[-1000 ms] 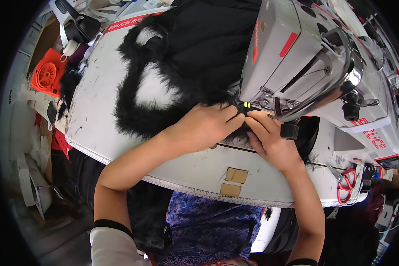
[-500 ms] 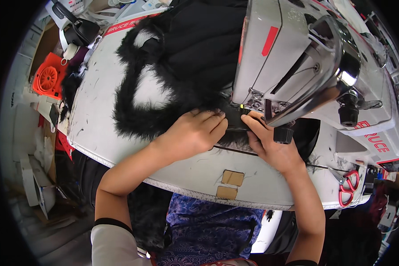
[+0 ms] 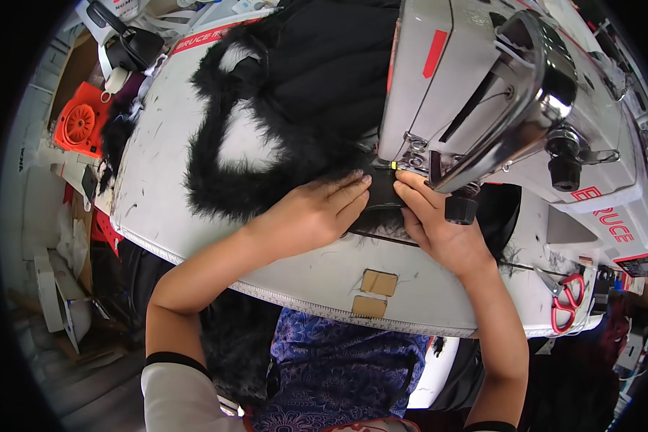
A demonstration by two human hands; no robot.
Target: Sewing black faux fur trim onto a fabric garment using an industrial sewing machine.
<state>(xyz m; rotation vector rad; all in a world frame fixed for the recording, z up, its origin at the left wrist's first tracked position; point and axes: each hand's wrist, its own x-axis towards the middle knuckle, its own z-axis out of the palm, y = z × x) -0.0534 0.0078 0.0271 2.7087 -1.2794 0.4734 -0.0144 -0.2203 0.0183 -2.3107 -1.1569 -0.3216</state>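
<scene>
A black garment with fluffy fur trim (image 3: 219, 155) lies across the white sewing table and runs under the head of a sewing machine (image 3: 428, 93). My left hand (image 3: 317, 209) rests on its dark fabric, left of the presser foot, fingers stretched out and side by side; its thumb is hidden. On the other side, close by the needle area, my right hand (image 3: 439, 227) lies on the same fabric with its fingers extended and thumb apart. A black knob covers part of that hand. Neither hand visibly pinches the cloth.
Red-handled scissors (image 3: 569, 302) lie at the table's right end. A measuring tape strip (image 3: 302, 311) follows the front edge, near two tan patches (image 3: 379, 282). An orange-red round-grilled device (image 3: 81, 128) stands at the left. A chrome lever (image 3: 547, 101) curves beside the machine head.
My left fingers have straightened from a bunched hold and now lie flatter on the fabric. The right fingers have slid slightly farther toward the needle. The view has shifted a little.
</scene>
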